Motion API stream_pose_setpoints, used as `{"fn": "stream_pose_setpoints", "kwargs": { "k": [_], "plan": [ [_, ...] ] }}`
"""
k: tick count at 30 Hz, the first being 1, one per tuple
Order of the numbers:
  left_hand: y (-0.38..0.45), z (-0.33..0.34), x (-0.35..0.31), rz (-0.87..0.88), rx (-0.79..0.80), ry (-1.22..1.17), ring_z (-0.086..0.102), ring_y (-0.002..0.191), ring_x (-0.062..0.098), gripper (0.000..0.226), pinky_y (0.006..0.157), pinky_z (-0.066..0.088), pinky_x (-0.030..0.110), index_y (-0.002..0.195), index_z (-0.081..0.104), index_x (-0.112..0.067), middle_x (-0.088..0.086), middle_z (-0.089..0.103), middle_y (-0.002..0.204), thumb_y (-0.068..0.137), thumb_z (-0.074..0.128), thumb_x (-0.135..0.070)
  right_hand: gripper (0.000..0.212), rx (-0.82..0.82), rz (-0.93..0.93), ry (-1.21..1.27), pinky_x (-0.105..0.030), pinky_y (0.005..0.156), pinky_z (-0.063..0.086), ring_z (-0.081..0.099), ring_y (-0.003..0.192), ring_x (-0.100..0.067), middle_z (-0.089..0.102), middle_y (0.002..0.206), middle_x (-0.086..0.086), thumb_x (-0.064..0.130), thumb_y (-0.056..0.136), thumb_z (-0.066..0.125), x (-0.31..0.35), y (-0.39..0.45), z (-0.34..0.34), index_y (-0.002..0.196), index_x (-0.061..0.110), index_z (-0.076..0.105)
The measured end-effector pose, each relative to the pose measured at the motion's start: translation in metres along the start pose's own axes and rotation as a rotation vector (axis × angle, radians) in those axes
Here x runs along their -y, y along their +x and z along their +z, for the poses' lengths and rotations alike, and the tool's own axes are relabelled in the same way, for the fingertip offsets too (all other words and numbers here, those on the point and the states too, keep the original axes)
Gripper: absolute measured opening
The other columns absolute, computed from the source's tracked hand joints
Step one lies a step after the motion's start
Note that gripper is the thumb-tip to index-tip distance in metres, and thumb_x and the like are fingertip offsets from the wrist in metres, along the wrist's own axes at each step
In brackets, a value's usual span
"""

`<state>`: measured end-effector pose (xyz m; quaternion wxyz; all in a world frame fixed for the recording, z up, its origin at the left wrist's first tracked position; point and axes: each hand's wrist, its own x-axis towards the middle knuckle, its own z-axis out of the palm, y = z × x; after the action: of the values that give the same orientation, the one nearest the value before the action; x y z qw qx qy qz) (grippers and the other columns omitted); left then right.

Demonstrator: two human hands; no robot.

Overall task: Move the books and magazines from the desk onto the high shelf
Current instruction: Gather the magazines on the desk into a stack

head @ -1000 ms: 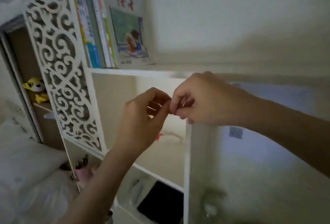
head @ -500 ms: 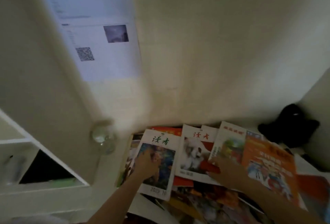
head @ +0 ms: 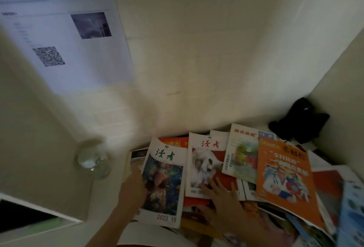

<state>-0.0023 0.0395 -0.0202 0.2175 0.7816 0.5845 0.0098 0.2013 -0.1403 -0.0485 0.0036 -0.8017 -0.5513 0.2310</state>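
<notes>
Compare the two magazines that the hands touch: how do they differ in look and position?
The left magazine has a green title and a dark blue picture; the right magazine has a red title and a white furry animal. The left hand is at the left one's side edge; the right hand lies on the right one's cover. Both lie face up and show the same title characters.

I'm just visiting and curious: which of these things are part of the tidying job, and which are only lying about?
Part of the job:
- green-titled magazine, under the left hand
- dog-cover magazine, under the right hand
- orange magazine
- watercolour-cover magazine

Lying about:
- black plush toy
- notice with a QR code
- glass knob
</notes>
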Motion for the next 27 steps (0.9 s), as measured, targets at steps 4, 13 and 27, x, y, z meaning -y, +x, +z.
{"fn": "stream_pose_setpoints", "kwargs": {
  "k": [4,13,27],
  "plan": [
    [-0.014,-0.055,-0.038,0.217,-0.025,-0.022,0.052,0.057,0.009,0.038,0.045,0.043,0.020,0.124,0.029,-0.013,-0.002,0.055,0.084,0.096,0.050,-0.026,0.050,-0.275,0.161,0.099,-0.040,0.120,0.020,0.023,0.145,-0.018,0.028,0.155,0.006,0.053,0.096,0.035,-0.041,-0.015,-0.015,0.142,0.032,0.036],
    [0.004,-0.042,-0.123,0.237,0.092,-0.715,0.056,0.101,0.023,0.045,0.086,0.052,0.040,0.133,0.040,-0.021,0.001,0.054,0.115,0.093,0.060,-0.015,0.077,-0.492,0.717,0.474,-0.049,0.101,0.042,0.046,0.123,-0.033,0.044,0.139,-0.014,0.069,0.083,0.037,-0.156,-0.048,-0.024,0.137,0.014,0.042],
    [0.020,0.085,-0.128,-0.045,0.236,-0.380,0.056,0.096,0.036,0.052,0.084,0.050,0.048,0.129,0.045,-0.006,0.018,0.055,0.115,0.084,0.070,-0.007,0.025,-0.577,0.816,1.064,-0.051,0.081,0.057,0.070,0.082,-0.031,0.070,0.097,-0.014,0.027,0.099,0.048,-0.233,-0.073,-0.037,0.108,0.009,0.062]
  ]
}}
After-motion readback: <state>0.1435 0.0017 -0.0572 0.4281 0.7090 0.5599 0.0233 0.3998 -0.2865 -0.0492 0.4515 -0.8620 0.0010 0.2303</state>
